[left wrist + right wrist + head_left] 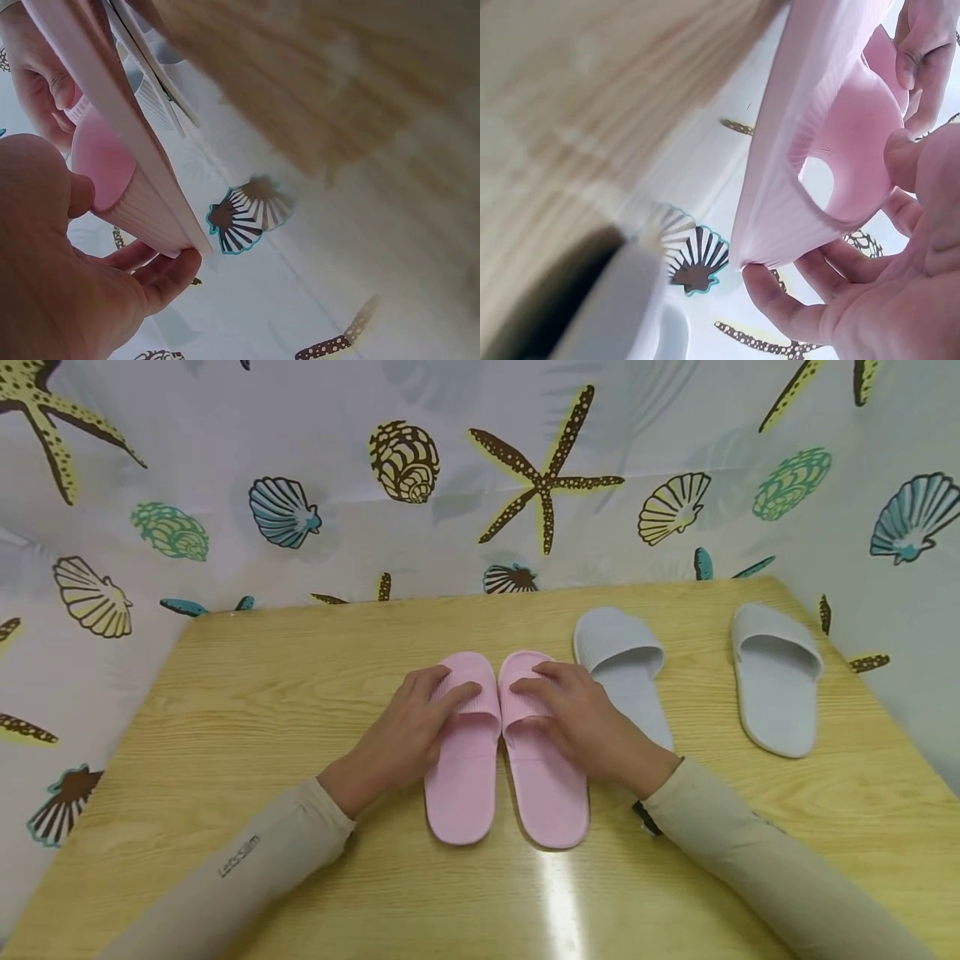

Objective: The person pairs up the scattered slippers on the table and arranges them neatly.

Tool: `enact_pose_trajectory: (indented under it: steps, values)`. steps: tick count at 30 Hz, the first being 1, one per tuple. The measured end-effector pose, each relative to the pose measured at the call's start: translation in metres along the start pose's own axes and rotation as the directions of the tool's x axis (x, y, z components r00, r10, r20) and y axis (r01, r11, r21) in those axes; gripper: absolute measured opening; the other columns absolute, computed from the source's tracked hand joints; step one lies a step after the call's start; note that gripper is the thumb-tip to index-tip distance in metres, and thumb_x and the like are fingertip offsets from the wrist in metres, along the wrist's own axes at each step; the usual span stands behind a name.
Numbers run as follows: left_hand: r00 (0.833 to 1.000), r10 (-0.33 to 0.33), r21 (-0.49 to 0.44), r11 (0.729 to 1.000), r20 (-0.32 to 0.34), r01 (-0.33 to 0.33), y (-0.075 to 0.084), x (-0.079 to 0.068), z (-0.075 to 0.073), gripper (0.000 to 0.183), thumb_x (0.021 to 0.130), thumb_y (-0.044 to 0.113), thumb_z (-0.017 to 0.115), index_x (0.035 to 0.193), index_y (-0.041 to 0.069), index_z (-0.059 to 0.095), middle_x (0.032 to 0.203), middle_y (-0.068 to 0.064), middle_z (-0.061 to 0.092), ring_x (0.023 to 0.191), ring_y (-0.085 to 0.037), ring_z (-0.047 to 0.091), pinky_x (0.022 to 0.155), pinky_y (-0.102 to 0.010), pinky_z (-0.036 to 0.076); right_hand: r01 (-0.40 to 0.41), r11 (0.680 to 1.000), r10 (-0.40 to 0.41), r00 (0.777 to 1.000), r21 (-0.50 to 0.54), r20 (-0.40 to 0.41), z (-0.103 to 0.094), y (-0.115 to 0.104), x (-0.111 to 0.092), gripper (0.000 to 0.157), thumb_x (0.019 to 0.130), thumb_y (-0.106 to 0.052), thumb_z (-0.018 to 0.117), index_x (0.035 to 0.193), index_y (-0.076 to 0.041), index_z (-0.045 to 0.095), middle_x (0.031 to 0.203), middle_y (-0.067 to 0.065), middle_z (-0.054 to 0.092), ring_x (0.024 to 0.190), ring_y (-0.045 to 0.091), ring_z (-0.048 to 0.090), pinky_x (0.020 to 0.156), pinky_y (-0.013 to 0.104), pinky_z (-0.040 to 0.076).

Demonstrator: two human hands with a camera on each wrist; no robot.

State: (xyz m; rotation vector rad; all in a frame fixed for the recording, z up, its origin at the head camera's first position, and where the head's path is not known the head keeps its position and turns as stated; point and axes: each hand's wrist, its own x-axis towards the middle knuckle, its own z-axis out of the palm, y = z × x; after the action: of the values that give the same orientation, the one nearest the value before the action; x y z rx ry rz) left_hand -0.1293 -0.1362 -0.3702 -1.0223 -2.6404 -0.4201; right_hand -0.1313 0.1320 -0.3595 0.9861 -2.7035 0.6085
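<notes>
Two pink slippers lie side by side on the wooden table, toes away from me, their straps almost meeting in the middle. My left hand (405, 731) grips the left pink slipper (459, 797) at its strap, from the outer side. In the left wrist view its fingertips press the slipper's side and the thumb lies by the strap's edge. The right pink slipper (551, 806) is held the same way by my right hand (588, 722). Its thumb touches the strap while the fingers reach along the outer side, as the right wrist view shows.
A light grey slipper (637, 693) lies just right of the pink pair, partly behind my right hand. Its mate (780, 702) is farther right, near the edge of the wooden table (285, 693). A shell-and-starfish patterned cloth (465, 543) hangs behind.
</notes>
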Motion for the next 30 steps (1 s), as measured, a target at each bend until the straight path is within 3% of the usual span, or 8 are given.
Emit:
enact_pose_trajectory:
  steps: [5,13,23,30]
  values:
    - [1.000,-0.018,-0.012,1.000,0.016,0.018,-0.005,-0.003,-0.003,0.045,0.097,0.000,0.051,0.138,0.017,0.051,0.134,-0.021,0.047,0.124,-0.038,0.046,0.110,-0.050,0.039,-0.002,1.000,0.002,1.000,-0.004,-0.010,0.005,-0.005,0.009,0.041,0.094,-0.034,0.069,0.130,-0.019,0.059,0.135,0.019,0.052,0.127,0.038,0.049,0.100,0.059,0.042]
    - [0.997,-0.070,0.012,0.998,0.023,0.069,-0.021,-0.011,-0.008,0.046,0.097,0.000,0.054,0.140,0.018,0.050,0.138,-0.024,0.044,0.129,-0.040,0.042,0.112,-0.052,0.036,-0.045,0.998,0.048,0.998,-0.050,0.048,0.013,-0.018,0.030,0.040,0.096,-0.040,0.063,0.132,-0.023,0.057,0.140,0.017,0.049,0.131,0.037,0.046,0.097,0.059,0.043]
    - [0.999,-0.030,0.135,0.990,-0.017,0.032,-0.051,-0.017,-0.011,0.054,0.088,-0.006,0.055,0.138,0.014,0.051,0.134,-0.028,0.043,0.125,-0.044,0.042,0.109,-0.055,0.036,-0.018,0.991,0.028,0.997,-0.136,0.075,0.034,-0.024,0.063,0.040,0.099,-0.045,0.057,0.134,-0.026,0.052,0.143,0.014,0.043,0.135,0.033,0.040,0.098,0.056,0.042]
    - [0.999,-0.013,0.102,0.995,-0.048,0.018,-0.071,-0.020,-0.009,0.053,0.091,-0.007,0.048,0.140,0.013,0.047,0.135,-0.029,0.042,0.127,-0.045,0.040,0.111,-0.055,0.034,-0.010,0.990,0.018,0.998,-0.137,0.056,0.042,-0.024,0.079,0.040,0.101,-0.044,0.053,0.135,-0.024,0.051,0.144,0.014,0.043,0.136,0.033,0.040,0.098,0.055,0.042]
